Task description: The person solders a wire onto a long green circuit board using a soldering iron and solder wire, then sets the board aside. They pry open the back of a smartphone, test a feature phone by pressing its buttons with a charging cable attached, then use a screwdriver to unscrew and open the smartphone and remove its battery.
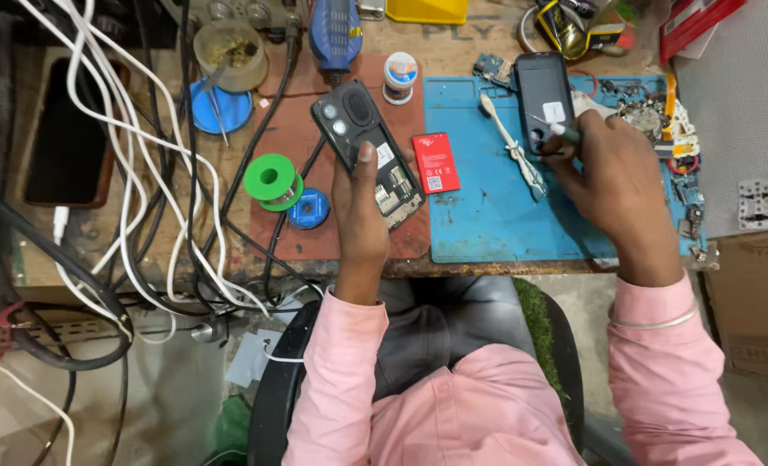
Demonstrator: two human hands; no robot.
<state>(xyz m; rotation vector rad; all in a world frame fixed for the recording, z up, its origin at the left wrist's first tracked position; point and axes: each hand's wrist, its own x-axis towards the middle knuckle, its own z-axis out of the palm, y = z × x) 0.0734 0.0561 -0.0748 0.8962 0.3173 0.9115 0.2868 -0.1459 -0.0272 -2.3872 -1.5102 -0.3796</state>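
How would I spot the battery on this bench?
Find the blue mat in the middle of the bench. At its left edge, just right of the opened phone in the left hand, lies the battery: a flat rectangle, the only red thing there.

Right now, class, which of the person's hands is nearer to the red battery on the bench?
Left. The left hand, holding an opened phone, sits just beside the red battery; the right hand is farther away across the blue mat.
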